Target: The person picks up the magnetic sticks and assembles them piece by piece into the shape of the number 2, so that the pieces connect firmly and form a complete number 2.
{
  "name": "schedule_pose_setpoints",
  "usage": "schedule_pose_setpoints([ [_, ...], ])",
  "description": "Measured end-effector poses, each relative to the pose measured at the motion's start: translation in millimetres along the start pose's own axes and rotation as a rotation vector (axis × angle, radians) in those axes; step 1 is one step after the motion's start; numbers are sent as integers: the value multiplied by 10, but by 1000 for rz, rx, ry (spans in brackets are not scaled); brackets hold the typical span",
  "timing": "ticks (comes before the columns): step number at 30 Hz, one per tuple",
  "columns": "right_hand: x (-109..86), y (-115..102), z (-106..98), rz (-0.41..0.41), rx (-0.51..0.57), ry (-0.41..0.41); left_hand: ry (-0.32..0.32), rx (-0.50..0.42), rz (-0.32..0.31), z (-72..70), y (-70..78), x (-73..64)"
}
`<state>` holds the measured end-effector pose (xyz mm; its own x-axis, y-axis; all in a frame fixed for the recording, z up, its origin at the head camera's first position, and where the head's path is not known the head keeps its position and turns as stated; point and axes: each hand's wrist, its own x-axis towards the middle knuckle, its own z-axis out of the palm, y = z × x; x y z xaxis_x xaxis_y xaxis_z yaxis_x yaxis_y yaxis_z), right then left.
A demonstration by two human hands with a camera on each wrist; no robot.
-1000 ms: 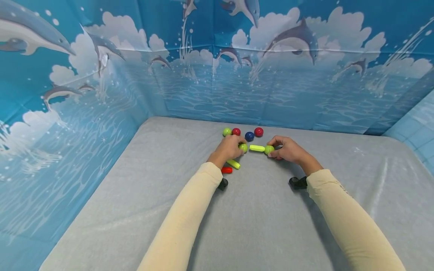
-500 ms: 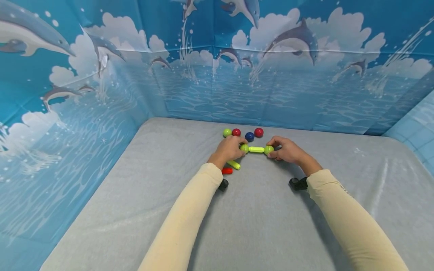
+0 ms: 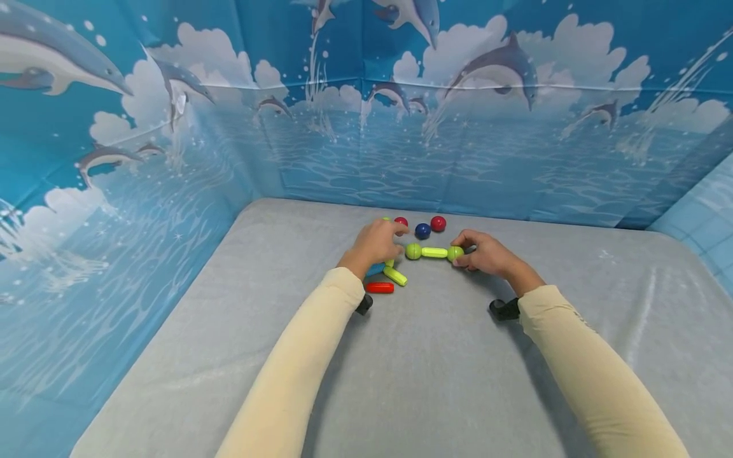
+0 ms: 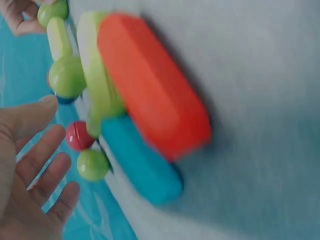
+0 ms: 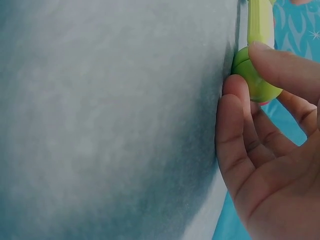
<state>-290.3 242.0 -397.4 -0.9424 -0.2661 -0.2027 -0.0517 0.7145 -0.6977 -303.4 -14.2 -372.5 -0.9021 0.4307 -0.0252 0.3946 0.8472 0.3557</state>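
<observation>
Drawn away leftward since half a second ago, the left hand has released the left green ball, while the right hand has hardly stirred. Beneath everything spreads a grey cloth. The left fingers are spread, holding nothing; the right fingers pinch the right green ball. Between the hands, near the cloth's far edge, is the ball-and-rod piece, a ball touching each end of its green rod. That right pinch is probably best kept light and steady, with any push running straight along the rod so neither joint twists. The long axis runs left to right, nearly level in the head view, its free end pointing toward the left hand. Front-left of it lies a red rod; just behind it, a blue ball.
</observation>
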Motion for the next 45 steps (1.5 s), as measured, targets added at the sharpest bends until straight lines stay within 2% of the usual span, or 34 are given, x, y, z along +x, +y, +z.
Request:
schedule_pose_setpoints([
  [6,-12,-10,-4,4,8,-5,12,28,-20,-103,-148,-70],
  [17,5,-2,96,3,-54,69,37,51,0,-63,-295,-138],
  [22,17,-27,112,-1,-73,68,17,1,3,-10,-236,-74],
  [26,14,-61,105,-18,-105,62,-22,-53,24,49,-158,-23],
  [30,-16,-101,93,-48,-125,76,-62,-46,53,98,-105,16],
  [35,-137,-127,33,-117,-144,119,-108,-29,98,136,-31,93],
  [38,-232,-148,-1,-155,-151,132,-130,-50,97,129,-16,129],
  [45,-373,-141,-22,-181,-161,133,-125,-88,93,94,-51,174],
])
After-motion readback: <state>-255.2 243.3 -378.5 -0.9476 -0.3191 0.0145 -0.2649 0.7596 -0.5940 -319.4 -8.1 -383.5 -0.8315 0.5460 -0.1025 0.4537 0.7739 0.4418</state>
